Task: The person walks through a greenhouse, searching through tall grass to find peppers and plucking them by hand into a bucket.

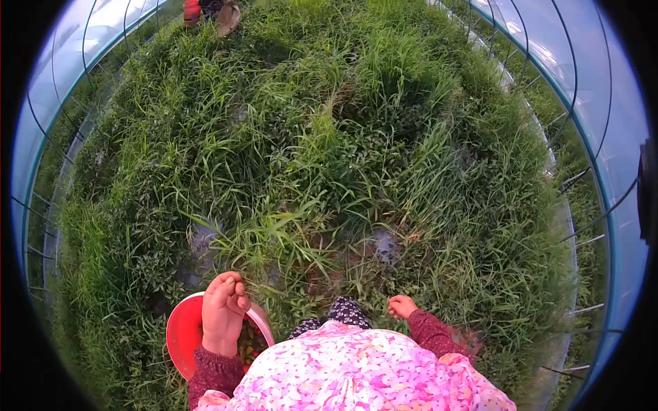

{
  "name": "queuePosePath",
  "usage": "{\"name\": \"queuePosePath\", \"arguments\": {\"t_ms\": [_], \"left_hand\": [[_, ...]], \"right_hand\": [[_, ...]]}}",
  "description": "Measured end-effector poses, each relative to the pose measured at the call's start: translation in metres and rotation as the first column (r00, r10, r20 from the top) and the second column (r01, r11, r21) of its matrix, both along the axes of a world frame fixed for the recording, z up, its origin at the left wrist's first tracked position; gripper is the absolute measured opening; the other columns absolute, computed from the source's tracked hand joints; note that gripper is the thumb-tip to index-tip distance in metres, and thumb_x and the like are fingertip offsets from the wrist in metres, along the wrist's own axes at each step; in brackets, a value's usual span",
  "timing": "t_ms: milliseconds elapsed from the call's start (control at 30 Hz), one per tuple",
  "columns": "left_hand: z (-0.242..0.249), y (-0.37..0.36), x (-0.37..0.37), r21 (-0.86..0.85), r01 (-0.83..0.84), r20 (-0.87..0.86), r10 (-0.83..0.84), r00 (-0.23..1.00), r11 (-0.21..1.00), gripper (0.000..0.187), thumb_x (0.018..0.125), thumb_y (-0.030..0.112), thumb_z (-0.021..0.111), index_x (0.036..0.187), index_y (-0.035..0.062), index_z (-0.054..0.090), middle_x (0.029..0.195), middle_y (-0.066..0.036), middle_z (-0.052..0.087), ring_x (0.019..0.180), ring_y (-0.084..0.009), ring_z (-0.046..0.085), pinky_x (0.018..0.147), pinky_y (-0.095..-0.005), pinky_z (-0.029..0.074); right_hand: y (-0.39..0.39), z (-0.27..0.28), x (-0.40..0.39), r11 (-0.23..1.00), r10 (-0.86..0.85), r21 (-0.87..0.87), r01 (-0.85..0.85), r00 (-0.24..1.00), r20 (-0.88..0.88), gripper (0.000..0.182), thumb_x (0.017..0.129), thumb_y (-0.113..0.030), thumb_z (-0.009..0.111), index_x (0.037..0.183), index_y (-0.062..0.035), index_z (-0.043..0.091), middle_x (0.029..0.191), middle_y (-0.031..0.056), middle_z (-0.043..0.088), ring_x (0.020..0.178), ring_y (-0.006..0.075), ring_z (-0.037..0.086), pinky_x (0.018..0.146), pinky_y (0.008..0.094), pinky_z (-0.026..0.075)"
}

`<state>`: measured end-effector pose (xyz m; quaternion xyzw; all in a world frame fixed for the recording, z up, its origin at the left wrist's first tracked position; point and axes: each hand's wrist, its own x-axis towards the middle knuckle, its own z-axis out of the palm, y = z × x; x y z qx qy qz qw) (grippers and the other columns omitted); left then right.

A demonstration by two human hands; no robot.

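Observation:
My left hand [223, 316] is raised over a red bucket [182, 335] with a whitish rim. Its fingers are curled in towards the thumb, and whatever they may hold is too small to make out. Small red and green produce [253, 342] shows inside the bucket, partly covered by my hand and sleeve. On the other side of my body, my right hand [401, 306] hangs low near the grass with its fingers closed. Anything inside that hand is hidden.
Tall grass and leafy plants [329, 151] cover the ground ahead. Patches of dark plastic sheet [386, 246] show between them. Curved plastic tunnel walls [596, 123] with hoops run along both sides. Far off stand another red bucket [192, 11] and a tan hat [228, 19], apparently a person's.

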<state>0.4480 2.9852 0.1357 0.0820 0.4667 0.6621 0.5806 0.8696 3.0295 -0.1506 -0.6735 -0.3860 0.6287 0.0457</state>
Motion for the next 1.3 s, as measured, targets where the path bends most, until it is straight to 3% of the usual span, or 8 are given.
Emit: {"name": "queuePosePath", "arguments": {"t_ms": [167,367,433,633,967,1200,1300], "left_hand": [[0.000,0.028,0.003,-0.030,-0.096,0.005,0.096,0.995,0.995,0.010,0.084,0.007,0.046,0.091,0.0030,0.052,0.068,-0.004,0.055,0.052,-0.0123,0.049,0.048,-0.0230,0.040],[0.007,0.063,0.022,0.002,-0.126,-0.062,0.125,0.990,0.992,0.011,0.085,0.011,0.049,0.094,0.0063,0.052,0.069,-0.001,0.055,0.052,-0.0098,0.048,0.047,-0.0213,0.039],[0.012,0.068,0.028,0.023,-0.134,-0.053,0.135,0.989,0.991,0.012,0.085,0.012,0.049,0.095,0.0062,0.052,0.070,-0.001,0.056,0.053,-0.0098,0.048,0.047,-0.0214,0.039],[0.031,0.080,0.035,0.068,-0.206,-0.046,0.209,0.977,0.976,0.013,0.087,0.011,0.045,0.096,0.0034,0.050,0.071,-0.002,0.052,0.053,-0.0095,0.045,0.049,-0.0222,0.035],[0.012,0.144,0.002,-0.013,-0.148,-0.094,0.146,0.985,0.989,0.014,0.086,0.010,0.045,0.096,0.0017,0.049,0.070,-0.002,0.050,0.054,-0.0094,0.045,0.050,-0.0211,0.037],[-0.030,0.200,-0.094,-0.063,-0.181,0.016,0.182,0.983,0.981,0.014,0.086,0.010,0.045,0.097,0.0028,0.050,0.072,-0.002,0.052,0.055,-0.0092,0.046,0.050,-0.0203,0.037],[-0.037,0.215,-0.143,-0.091,-0.269,0.070,0.276,0.959,0.959,0.013,0.086,0.010,0.047,0.095,0.0025,0.052,0.071,-0.002,0.053,0.054,-0.0103,0.047,0.050,-0.0206,0.038]], "right_hand": [[0.043,-0.006,0.012,0.990,-0.138,0.011,0.138,0.990,0.003,0.024,0.084,-0.016,0.049,0.102,-0.0018,0.054,0.082,0.0067,0.061,0.065,0.0130,0.058,0.052,0.0250,0.048],[0.086,-0.001,0.036,0.988,-0.151,0.027,0.155,0.982,-0.109,0.024,0.085,-0.016,0.048,0.104,-0.0028,0.053,0.086,0.0077,0.061,0.070,0.0144,0.059,0.053,0.0257,0.049],[0.096,-0.002,0.051,0.991,-0.131,-0.008,0.131,0.991,-0.017,0.023,0.085,-0.016,0.048,0.103,-0.0039,0.054,0.085,0.0076,0.061,0.068,0.0145,0.059,0.053,0.0264,0.049],[0.136,-0.030,0.095,0.979,-0.204,-0.013,0.204,0.978,0.036,0.021,0.085,-0.017,0.048,0.101,-0.0052,0.054,0.081,0.0061,0.060,0.064,0.0135,0.058,0.051,0.0271,0.049],[0.209,-0.010,0.009,0.985,-0.170,0.000,0.171,0.984,-0.059,0.020,0.085,-0.017,0.050,0.101,-0.0057,0.054,0.082,0.0058,0.060,0.065,0.0121,0.058,0.051,0.0251,0.048],[0.288,-0.001,-0.078,1.000,-0.014,-0.025,0.013,1.000,-0.004,0.020,0.083,-0.013,0.050,0.101,-0.0041,0.054,0.082,0.0067,0.060,0.064,0.0122,0.058,0.049,0.0255,0.048],[0.343,0.010,-0.125,0.999,0.026,0.021,-0.026,1.000,0.012,0.021,0.082,-0.012,0.050,0.102,-0.0041,0.053,0.083,0.0060,0.060,0.064,0.0119,0.058,0.050,0.0263,0.048]]}}
